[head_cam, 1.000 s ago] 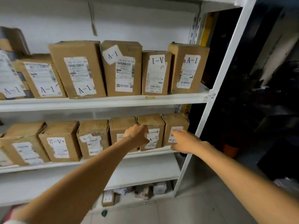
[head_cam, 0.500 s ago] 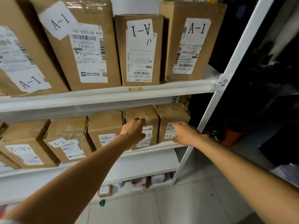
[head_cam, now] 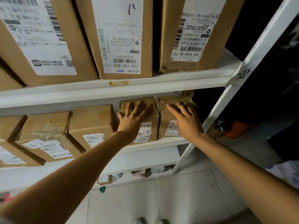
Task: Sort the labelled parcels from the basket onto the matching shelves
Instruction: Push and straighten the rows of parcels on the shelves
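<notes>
Several brown cardboard parcels labelled A-2 stand in a row on the second shelf point(head_cam: 161, 143). My left hand point(head_cam: 133, 119) lies flat with fingers spread on the top and front of one A-2 parcel point(head_cam: 145, 131). My right hand point(head_cam: 186, 122) rests open, fingers apart, on the rightmost A-2 parcel point(head_cam: 168, 126) beside it. Neither hand grips anything. Bigger parcels point(head_cam: 123, 38) with shipping labels fill the shelf above point(head_cam: 113, 89). A tag reading "-2" point(head_cam: 241, 74) sticks on the white upright post point(head_cam: 229, 94).
More A-2 boxes point(head_cam: 48, 136) line the second shelf to the left. A small box marked A-1 point(head_cam: 103, 179) and scraps lie on the bottom shelf. Tiled floor point(head_cam: 161, 199) lies below. Dark space with an orange object point(head_cam: 236, 128) sits right of the rack.
The view has moved closer to the rack. My left hand opened from a fist and now lies flat on its parcel. My right hand slid up over the rightmost parcel.
</notes>
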Tool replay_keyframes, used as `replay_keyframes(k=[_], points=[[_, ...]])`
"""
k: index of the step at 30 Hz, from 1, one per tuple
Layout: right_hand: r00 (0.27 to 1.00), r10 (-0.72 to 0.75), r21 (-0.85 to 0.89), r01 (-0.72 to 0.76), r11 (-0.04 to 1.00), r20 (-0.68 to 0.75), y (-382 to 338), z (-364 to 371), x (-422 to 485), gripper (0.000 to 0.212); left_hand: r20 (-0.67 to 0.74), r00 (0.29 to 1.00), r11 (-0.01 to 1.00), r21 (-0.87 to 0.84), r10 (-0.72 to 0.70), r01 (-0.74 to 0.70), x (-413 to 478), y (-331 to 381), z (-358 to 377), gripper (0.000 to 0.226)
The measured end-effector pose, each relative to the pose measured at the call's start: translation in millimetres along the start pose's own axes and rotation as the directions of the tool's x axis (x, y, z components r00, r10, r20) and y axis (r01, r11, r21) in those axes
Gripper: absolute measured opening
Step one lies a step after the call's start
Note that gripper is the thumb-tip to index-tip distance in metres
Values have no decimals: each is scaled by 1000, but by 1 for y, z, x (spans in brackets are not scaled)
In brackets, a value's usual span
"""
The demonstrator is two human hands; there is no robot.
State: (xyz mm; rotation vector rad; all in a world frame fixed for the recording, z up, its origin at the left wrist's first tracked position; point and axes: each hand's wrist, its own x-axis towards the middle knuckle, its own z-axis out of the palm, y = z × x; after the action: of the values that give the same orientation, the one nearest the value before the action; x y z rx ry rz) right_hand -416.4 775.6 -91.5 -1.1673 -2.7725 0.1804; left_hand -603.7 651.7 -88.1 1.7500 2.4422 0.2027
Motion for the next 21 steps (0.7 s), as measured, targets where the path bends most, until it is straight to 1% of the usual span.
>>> replay_keyframes(k=[2, 5, 7, 10, 18, 21], points=[[999, -11, 4, 11, 1000, -32, 13, -2, -2, 69, 4, 1000, 1000, -11, 6, -6, 8, 9, 0, 89], [997, -18, 0, 18, 1000, -77, 32, -4, -3, 75, -7, 1000, 1000, 4, 1, -1, 15, 27, 3, 89], [997, -32, -13, 31, 999, -68, 37, -7, -3, 81, -22, 1000, 1000, 12, -4, 4, 16, 32, 2, 89], [997, -54, -20, 53, 998, -51, 39, -12, -4, 77, -37, 999, 1000, 21, -13, 13, 13, 32, -1, 88], [992, -120, 28, 122, 992, -46, 47, -12, -5, 81, -57, 998, 999, 40, -29, 31, 5, 35, 1, 86], [990, -135, 53, 137, 989, -36, 50, -11, -6, 80, -33, 999, 998, 69, -6, 8, 4, 36, 0, 86]])
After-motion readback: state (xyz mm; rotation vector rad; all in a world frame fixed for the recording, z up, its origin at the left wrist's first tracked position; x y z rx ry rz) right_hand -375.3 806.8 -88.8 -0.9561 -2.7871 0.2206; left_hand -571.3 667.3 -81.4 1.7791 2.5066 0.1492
